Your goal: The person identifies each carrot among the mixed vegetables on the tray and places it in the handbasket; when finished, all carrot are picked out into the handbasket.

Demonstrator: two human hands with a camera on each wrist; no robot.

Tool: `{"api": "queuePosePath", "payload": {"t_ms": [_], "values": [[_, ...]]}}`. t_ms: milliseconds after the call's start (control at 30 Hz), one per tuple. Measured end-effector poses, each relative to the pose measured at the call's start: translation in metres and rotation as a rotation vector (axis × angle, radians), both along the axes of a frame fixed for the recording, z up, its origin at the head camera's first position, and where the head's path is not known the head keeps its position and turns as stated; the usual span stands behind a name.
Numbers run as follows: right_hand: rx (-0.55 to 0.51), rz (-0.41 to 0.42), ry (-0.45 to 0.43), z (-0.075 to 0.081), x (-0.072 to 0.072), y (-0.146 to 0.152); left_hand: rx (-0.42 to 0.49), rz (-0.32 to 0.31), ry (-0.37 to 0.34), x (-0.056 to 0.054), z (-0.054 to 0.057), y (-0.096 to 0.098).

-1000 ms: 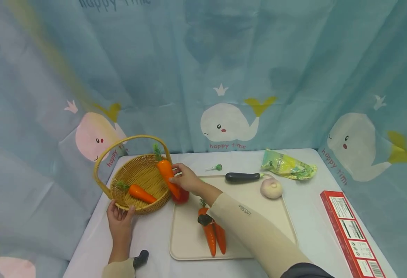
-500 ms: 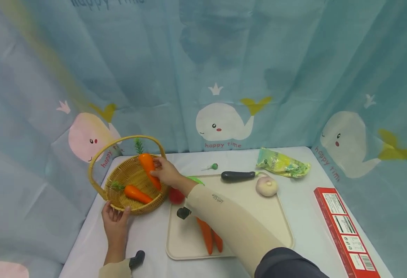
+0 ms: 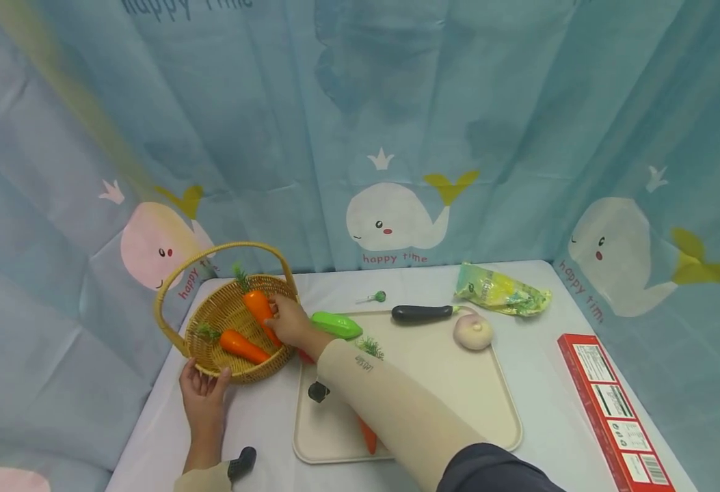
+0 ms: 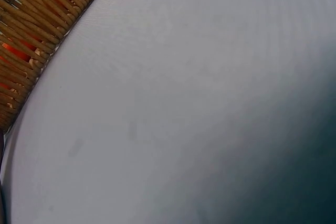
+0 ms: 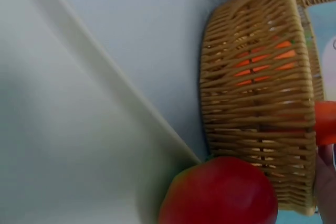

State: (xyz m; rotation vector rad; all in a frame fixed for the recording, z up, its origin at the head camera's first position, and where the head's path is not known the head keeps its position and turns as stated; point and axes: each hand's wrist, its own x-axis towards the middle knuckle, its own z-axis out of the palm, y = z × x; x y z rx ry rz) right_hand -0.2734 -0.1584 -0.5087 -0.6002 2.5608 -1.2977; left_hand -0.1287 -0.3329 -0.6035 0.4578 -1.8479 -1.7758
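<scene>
My right hand point(image 3: 290, 321) holds an orange carrot point(image 3: 258, 307) with a leafy green top, low inside the wicker basket point(image 3: 236, 374). In the right wrist view that carrot point(image 5: 325, 121) pokes over the basket's rim beside my fingers. Another carrot point(image 3: 243, 346) lies in the basket. My left hand point(image 3: 202, 400) grips the near left rim of the basket, by the foot of its tall handle; the left wrist view catches only the woven wall point(image 4: 37, 30). A round red fruit or vegetable point(image 5: 220, 195) sits against the basket, mostly covered by my right hand in the head view.
A beige tray point(image 3: 446, 383) bears a green vegetable point(image 3: 337, 325), a garlic bulb point(image 3: 473, 332) and carrots point(image 3: 367, 435) partly under my right sleeve. An eggplant point(image 3: 421, 313) lies along its back edge. Beyond are a lollipop point(image 3: 379, 296), a green-yellow packet point(image 3: 502, 290) and a red box point(image 3: 615, 410).
My right hand has carried its carrot leftward from the basket's right edge, then lowered it into the basket. The left hand stays on the rim. The green vegetable has come into fuller view.
</scene>
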Motion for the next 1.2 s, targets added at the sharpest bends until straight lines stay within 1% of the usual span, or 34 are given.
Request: {"api": "queuePosePath", "payload": {"t_ms": [100, 200, 300, 400, 500, 667, 767, 867, 933, 1067, 1133, 1200], "values": [[0.094, 0.029, 0.048, -0.003, 0.004, -0.004, 0.012, 0.017, -0.023, 0.0, -0.009, -0.003], [0.182, 0.041, 0.096, -0.006, 0.008, -0.008, 0.006, 0.035, -0.049, 0.001, -0.015, -0.002], [0.223, 0.027, 0.129, -0.006, 0.012, -0.01, 0.002, 0.044, -0.056, 0.002, -0.016, -0.001], [0.226, 0.011, 0.132, -0.006, 0.015, -0.01, 0.004, 0.037, -0.037, 0.001, -0.018, 0.0], [0.193, 0.004, 0.123, -0.008, 0.016, -0.01, 0.002, 0.031, -0.03, 0.001, -0.018, 0.0], [0.06, 0.02, 0.068, -0.009, 0.018, -0.003, 0.007, 0.041, -0.046, 0.001, -0.015, 0.001], [-0.052, 0.021, 0.008, -0.006, 0.02, 0.007, 0.012, 0.038, -0.04, -0.001, -0.012, 0.001], [-0.191, 0.009, -0.063, -0.001, 0.021, 0.02, 0.003, 0.024, -0.027, -0.003, -0.011, 0.0], [-0.258, 0.004, -0.083, 0.0, 0.022, 0.03, -0.004, 0.016, -0.024, -0.004, -0.011, -0.001], [-0.297, 0.005, -0.072, 0.002, 0.024, 0.053, -0.017, 0.029, -0.03, -0.003, -0.011, -0.002], [-0.297, 0.008, -0.058, 0.0, 0.025, 0.067, -0.021, 0.037, -0.029, -0.003, -0.01, -0.002], [-0.322, 0.012, -0.064, -0.003, 0.025, 0.081, -0.024, 0.041, -0.022, -0.003, -0.009, -0.003]]}}
